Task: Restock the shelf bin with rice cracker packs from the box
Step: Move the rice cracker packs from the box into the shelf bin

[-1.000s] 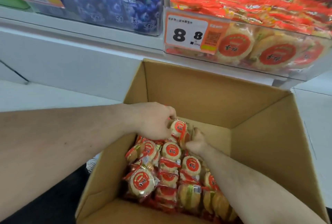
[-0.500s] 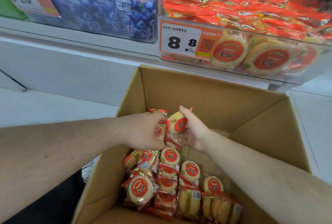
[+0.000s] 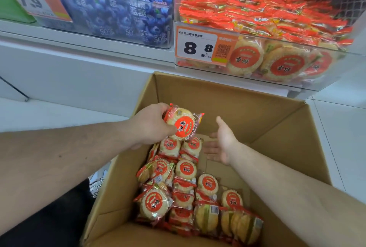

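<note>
The left hand (image 3: pixel 152 125) has its fingers wrapped around a round rice cracker pack in clear and red wrap (image 3: pixel 181 125), above the brown cardboard box (image 3: pixel 277 119) near its far wall. The right hand (image 3: pixel 221 143) is flat, fingers apart, holding nothing. A gentle lift to the clear plastic shelf bin (image 3: pixel 297 82), without squeezing, should work best.

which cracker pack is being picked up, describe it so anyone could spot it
Find the open cardboard box below the shelf bin. Above its far left corner, the left hand holds one rice cracker pack. It alone is lifted clear of the packs lying in the box.
</note>
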